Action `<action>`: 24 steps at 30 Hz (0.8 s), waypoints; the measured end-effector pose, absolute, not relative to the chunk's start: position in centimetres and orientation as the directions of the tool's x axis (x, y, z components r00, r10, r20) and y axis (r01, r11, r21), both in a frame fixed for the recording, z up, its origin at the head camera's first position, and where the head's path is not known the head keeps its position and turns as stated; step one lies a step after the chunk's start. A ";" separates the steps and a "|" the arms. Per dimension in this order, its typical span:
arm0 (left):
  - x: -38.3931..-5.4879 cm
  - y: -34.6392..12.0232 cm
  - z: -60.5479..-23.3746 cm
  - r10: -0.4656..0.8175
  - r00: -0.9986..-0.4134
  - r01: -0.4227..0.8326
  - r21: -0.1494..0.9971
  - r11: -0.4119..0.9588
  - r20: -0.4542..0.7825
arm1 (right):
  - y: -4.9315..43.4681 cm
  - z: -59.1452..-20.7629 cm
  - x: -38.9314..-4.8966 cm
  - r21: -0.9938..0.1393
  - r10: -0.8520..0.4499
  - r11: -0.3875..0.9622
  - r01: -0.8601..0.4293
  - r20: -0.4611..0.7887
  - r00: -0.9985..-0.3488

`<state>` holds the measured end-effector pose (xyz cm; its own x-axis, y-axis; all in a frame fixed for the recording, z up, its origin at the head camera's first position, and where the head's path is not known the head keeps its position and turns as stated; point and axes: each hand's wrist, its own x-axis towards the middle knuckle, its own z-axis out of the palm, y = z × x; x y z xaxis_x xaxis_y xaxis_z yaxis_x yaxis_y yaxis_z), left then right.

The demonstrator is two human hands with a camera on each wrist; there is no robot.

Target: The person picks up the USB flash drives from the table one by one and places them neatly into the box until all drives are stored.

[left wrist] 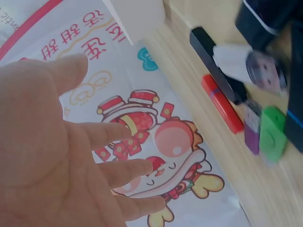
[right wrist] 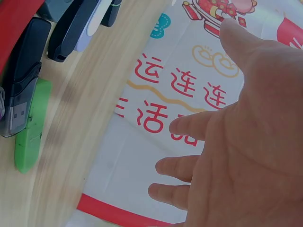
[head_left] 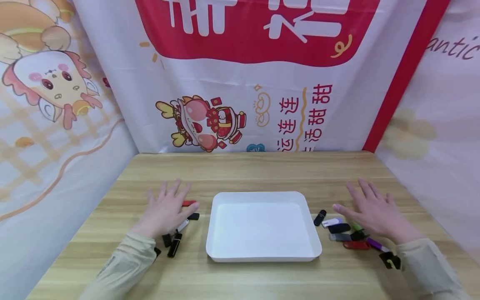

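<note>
My left hand (head_left: 165, 213), fingers spread and holding nothing, hovers over a loose group of USB flash drives left of a white tray (head_left: 264, 229). A black drive (head_left: 174, 245) lies below its thumb; the left wrist view shows a red drive (left wrist: 221, 104) and a green one (left wrist: 272, 134), apart from the fingers. Also spread and holding nothing, my right hand (head_left: 378, 216) is above a second group, right of the tray. There lie a red drive (head_left: 356, 245), a purple one (head_left: 376, 244) and a green one (right wrist: 33, 127). Each hand partly hides its group in the head view.
The tray sits mid-table with low raised walls and nothing inside. Under everything is a wood-grain table (head_left: 247, 171). A printed cloth (head_left: 232, 79) hangs along the back edge, and patterned cloths (head_left: 60, 146) close off both sides.
</note>
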<state>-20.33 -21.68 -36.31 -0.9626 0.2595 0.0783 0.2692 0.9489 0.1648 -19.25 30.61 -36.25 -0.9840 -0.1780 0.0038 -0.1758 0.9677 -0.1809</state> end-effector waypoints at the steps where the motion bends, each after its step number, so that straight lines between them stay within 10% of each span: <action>1: -20.3 -21.6 -36.2 0.261 -0.962 0.271 0.171 0.947 0.082 | 30.6 -36.2 -19.3 -0.179 -0.178 0.968 -0.176 0.004 -0.984; 24: -18.1 -17.0 -36.4 0.304 -0.939 0.342 0.333 0.879 0.163 | 31.7 -35.4 -18.7 -0.172 -0.225 0.957 -0.235 0.076 -0.971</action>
<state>-18.12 -16.99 -36.40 -0.9388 0.3036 0.1625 0.3418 0.8788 0.3331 -18.66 31.74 -35.40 -0.9713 -0.2253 0.0756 -0.2353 0.9567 -0.1715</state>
